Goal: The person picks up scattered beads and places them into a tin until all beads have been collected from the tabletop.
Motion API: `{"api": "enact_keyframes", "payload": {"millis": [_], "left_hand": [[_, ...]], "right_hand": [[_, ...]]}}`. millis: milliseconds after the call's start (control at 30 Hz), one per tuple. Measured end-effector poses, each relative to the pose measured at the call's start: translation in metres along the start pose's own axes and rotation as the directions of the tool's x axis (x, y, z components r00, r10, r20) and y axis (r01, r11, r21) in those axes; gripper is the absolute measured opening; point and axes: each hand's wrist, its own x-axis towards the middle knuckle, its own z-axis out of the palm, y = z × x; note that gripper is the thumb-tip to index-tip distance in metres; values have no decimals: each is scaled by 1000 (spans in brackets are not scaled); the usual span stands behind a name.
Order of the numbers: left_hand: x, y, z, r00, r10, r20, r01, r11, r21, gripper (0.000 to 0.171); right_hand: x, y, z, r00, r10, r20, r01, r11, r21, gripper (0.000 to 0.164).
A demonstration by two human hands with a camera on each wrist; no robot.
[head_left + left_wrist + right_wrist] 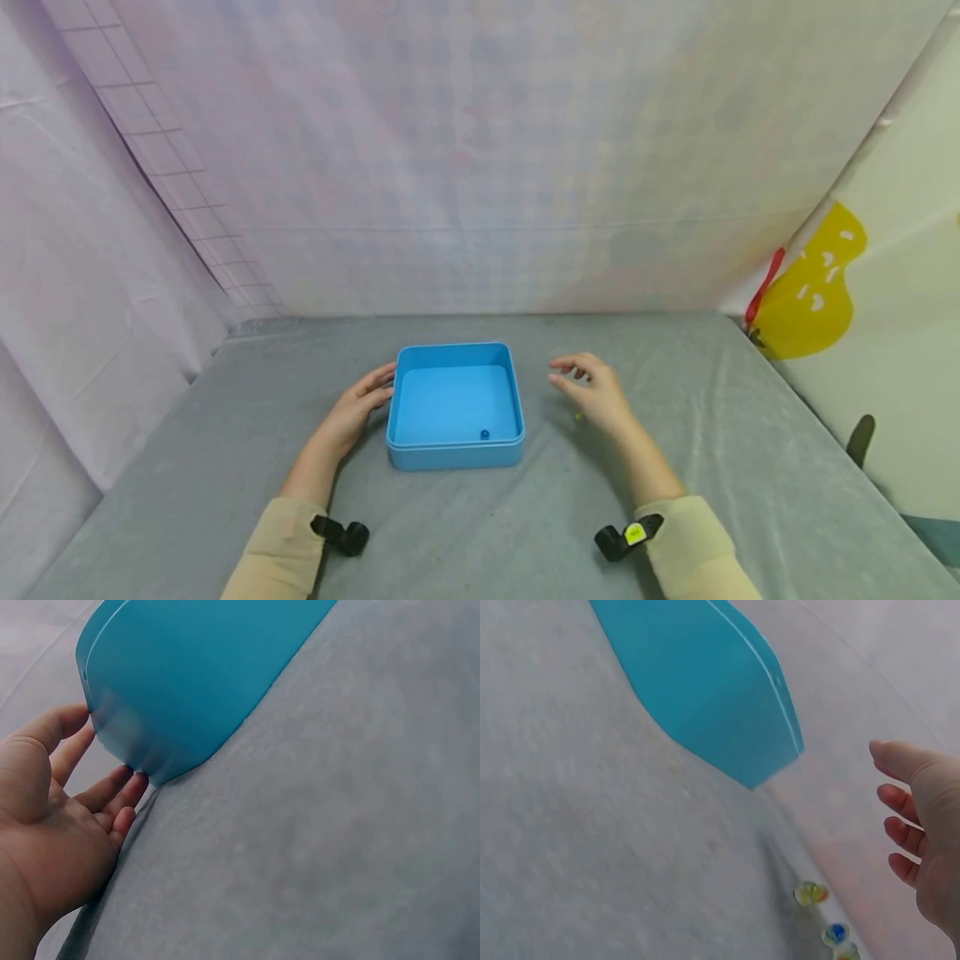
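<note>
A light-blue square box (pixel 455 457) sits with its top open on the grey cloth. Inside, near its front right corner, lies a small dark-blue marble (pixel 484 434). My left hand (pixel 351 417) touches the box's left side with its fingertips, fingers fairly straight. To the right of the box, my right hand (pixel 596 396) hovers apart from it, fingers loosely bent and nothing seen between them. In the right wrist view, several clear glass marbles with coloured swirls, such as a yellow-red marble (pixel 811 893) and a blue marble (pixel 836 934), lie on the cloth near that hand.
Grey cloth (pixel 300 350) covers the table. A pale checked curtain (pixel 480 167) hangs behind it, with white sheets on both sides. The right sheet bears a yellow print (pixel 813 292). Black cameras are strapped to both wrists.
</note>
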Motion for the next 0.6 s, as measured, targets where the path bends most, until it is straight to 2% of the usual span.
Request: {"api": "enact_keyframes", "payload": {"millis": [367,600], "left_hand": [[1,-1,-1,1000,-3,2,3,1000,1,49],[1,-1,-1,1000,0,4,0,1000,-3,50]], "right_hand": [[-3,15,-15,997,73,15,-72,996,-55,23],[-4,26,-19,998,69,-1,-69,996,-62,22]]}}
